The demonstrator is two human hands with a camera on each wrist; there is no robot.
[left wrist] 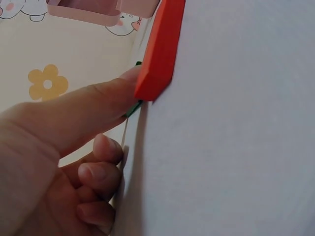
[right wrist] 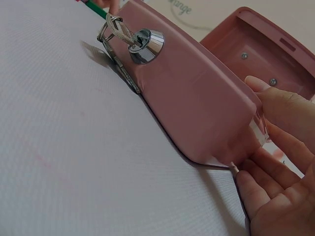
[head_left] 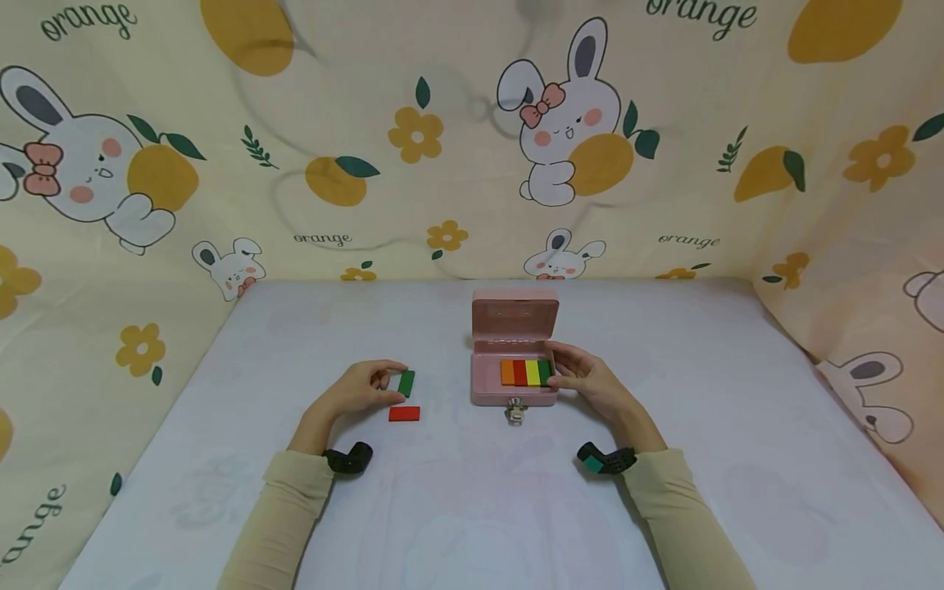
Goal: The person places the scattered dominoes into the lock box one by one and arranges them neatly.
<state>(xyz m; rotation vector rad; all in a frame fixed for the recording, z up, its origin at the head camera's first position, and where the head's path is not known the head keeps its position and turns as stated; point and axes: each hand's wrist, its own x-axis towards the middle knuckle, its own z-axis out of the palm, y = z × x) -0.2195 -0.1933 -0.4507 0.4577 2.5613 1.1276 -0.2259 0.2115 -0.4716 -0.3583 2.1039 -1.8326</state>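
Note:
A green block stands tilted between the thumb and fingers of my left hand, which pinches it at its two ends. Just in front of it on the table lies a red block; in the left wrist view this red block covers part of the green block. My right hand holds the right side of a pink metal box, its thumb over the rim and the other fingers along the outer wall. Inside the box, orange, red, yellow and green blocks sit side by side.
The box's lid stands raised at the back. From its front lock hangs a key with a ring. White cloth covers the table, and a patterned curtain rises behind and at both sides.

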